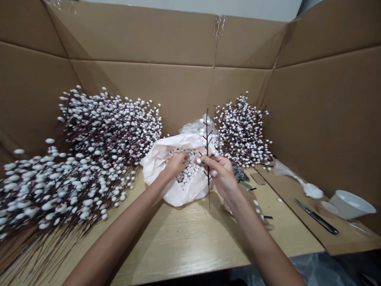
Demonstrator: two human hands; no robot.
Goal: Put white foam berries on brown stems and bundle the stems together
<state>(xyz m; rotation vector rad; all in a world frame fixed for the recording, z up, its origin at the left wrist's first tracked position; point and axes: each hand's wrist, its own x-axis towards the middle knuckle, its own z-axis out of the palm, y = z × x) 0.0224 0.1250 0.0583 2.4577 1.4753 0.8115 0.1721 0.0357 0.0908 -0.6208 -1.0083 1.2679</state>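
Upright in my right hand is a dark artificial berry stem, pinched between thumb and fingers. A few white berries sit on its short side twigs, while other twigs are bare. My left hand reaches into an open white plastic bag full of loose white foam berries. Its fingers are curled together over the berries. Whether a berry is between the fingertips, I cannot make out.
Large bundles of finished berry stems lie at left, with another bundle at back right. On the right are scissors, a white plastic bowl and a white-tipped tool. Cardboard walls enclose the table.
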